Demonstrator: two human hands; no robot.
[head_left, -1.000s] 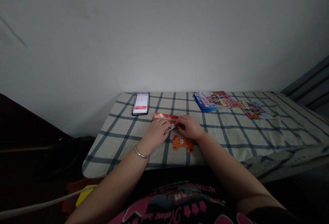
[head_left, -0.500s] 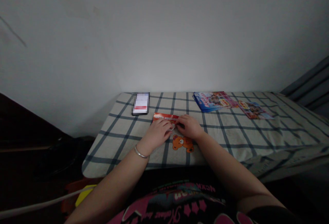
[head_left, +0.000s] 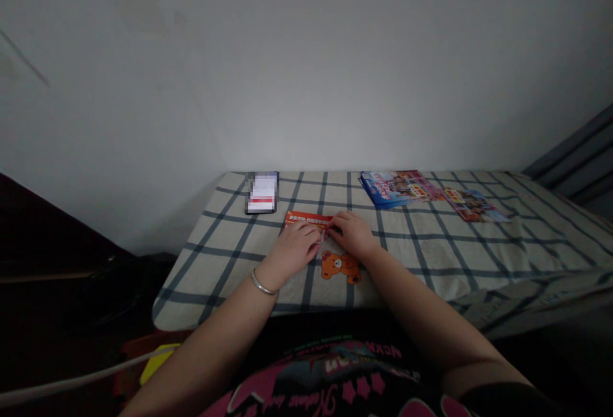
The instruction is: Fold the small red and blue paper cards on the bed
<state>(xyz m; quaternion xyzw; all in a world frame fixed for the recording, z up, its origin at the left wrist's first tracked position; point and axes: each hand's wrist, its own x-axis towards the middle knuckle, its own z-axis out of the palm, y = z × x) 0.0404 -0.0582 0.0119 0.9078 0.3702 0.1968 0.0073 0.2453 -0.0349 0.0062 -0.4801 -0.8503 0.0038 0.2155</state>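
Observation:
A red printed paper lies on the checked cloth in front of me. My left hand, with a silver bangle on its wrist, rests on the paper's near edge with the fingers curled down on it. My right hand meets it at the paper's right end, fingers bent and pinching the paper. Most of the paper is hidden under both hands. An orange bear print shows on the cloth just below my right hand.
A phone with a lit screen lies at the back left. A blue and pink booklet and a second leaflet lie at the back right. The wall stands right behind the surface. A yellow object sits low on the left.
Both hands have shifted slightly away from me along the red paper, and the paper's upper strip lies flatter and shows more print. Nothing else has moved.

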